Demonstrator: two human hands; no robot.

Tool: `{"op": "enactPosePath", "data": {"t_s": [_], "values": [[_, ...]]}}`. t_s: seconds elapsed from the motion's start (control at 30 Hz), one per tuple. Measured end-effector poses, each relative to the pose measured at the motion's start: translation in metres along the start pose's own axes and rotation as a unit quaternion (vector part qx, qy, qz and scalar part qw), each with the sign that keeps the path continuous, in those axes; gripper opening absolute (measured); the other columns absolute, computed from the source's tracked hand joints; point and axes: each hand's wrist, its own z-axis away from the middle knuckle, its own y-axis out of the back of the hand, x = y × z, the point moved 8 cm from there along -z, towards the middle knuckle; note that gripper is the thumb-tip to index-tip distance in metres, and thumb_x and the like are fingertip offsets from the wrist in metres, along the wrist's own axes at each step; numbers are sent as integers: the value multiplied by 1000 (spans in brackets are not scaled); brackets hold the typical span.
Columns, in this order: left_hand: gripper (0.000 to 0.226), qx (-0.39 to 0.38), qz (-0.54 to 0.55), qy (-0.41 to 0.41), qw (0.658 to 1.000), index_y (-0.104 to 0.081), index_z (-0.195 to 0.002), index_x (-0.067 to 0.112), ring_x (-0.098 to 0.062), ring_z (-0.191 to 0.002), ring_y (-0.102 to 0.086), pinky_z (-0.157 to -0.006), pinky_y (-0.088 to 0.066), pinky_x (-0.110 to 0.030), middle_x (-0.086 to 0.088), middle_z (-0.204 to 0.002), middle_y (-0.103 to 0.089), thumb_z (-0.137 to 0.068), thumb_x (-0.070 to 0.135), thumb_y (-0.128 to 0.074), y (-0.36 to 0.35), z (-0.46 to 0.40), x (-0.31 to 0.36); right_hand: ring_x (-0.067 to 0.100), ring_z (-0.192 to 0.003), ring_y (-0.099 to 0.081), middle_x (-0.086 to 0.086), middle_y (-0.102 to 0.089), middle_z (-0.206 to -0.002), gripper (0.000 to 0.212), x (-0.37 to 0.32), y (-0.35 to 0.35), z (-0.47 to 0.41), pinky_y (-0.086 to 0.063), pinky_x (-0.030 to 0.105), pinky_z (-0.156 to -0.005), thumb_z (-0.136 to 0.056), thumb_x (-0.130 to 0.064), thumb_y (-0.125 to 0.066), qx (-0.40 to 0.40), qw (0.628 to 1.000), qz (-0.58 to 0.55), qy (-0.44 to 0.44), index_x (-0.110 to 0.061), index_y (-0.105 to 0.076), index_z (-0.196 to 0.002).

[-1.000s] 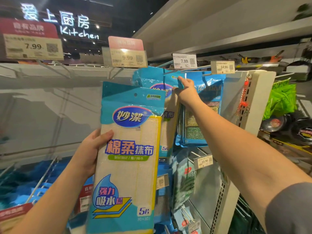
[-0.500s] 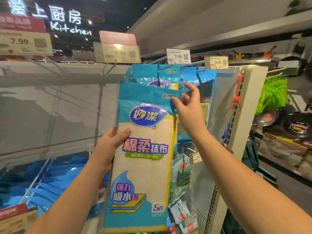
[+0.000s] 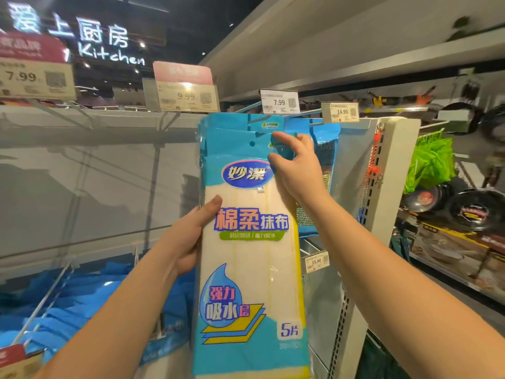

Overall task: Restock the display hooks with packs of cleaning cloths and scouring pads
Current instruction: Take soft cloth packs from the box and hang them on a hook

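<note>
Price tag at far left reads 7.99. Left hand grips the cloth pack at its left edge, fingers hidden behind it. The pack, marked "5片", is held upright before hanging packs. Right hand pinches its header, covering the corner. Price label reads 14.90.

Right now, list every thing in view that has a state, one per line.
cloth pack: held upright in both hands, hang hole free, not yet on a hook.
left hand: grips the pack's left edge.
right hand: pinches the pack's top right corner.
hung packs: already on the hook behind.
7.99 price tag: upright at the hook's front end.
</note>
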Motion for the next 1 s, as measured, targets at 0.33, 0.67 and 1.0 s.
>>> {"op": "enactPosePath", "data": {"t_s": [0.33, 0.67, 1.0], "values": [[77, -34, -27, -14, 999, -52, -137, 9, -36, -100, -73, -78, -62, -47, -19, -117, -73, -72, 38, -81, -20, -2, 1, 11, -118, -53, -7, -42, -122, 41, 1, 26, -34, -60, 40, -86, -95, -20, -62, 28, 999, -13, -8, -24, -56, -136], [64, -28, -30, -35, 999, -57, -135, 14, -36, -106, -72, -92, -56, -52, -15, -118, -74, -83, 47, -76, -33, -10, 21, 6, -112, -51, -3, -44, -125, 41, -3, 32, -58, -56, 23, -85, -95, -17, -59, 27, 999, 37, -5, -22, -56, -135], [55, -30, -27, -21, 999, -65, -129, 16, -36, -107, -72, -98, -54, -55, -15, -117, -74, -86, 48, -72, -40, -13, 20, 6, -106, -51, -2, -44, -130, 45, 7, 30, -68, -51, 14, -75, -96, -21, -59, 8, 997, 74, -34, -20, -53, -141]]}}
